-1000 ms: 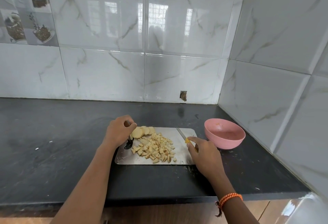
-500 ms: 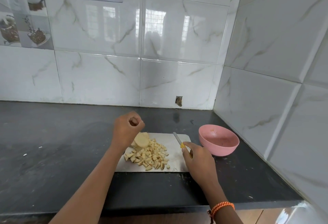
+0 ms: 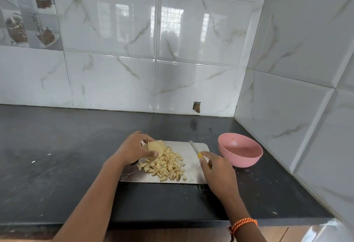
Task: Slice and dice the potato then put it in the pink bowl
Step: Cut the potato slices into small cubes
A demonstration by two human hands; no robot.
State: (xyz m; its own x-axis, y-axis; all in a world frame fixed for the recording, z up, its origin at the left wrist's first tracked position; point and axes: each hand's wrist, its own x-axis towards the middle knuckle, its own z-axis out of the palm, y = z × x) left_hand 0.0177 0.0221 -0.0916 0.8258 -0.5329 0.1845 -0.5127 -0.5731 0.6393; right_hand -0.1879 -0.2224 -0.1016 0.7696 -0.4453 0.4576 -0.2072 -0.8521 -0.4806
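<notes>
Meanwhile pink bowl [image 3: 240, 150] holds no dice; left fingers [image 3: 153, 153] pinch potato slices [image 3: 155, 147], right fingers [image 3: 206, 160] pinch knife [image 3: 195, 149].

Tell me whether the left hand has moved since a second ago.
Yes. The left hand lifted off the cutting board's left edge, then came back down to grip the potato slices.

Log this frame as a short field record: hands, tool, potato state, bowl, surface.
left hand: grips a stack of potato slices at the board's far left
right hand: holds the knife by its yellow handle, blade pointing away over the board
diced potato: loose pile in the middle of the cutting board
pink bowl: right of the board, no potato pieces visible inside
surface: dark countertop in a tiled corner
progress: dicing unfinished, nothing moved to the bowl
</notes>
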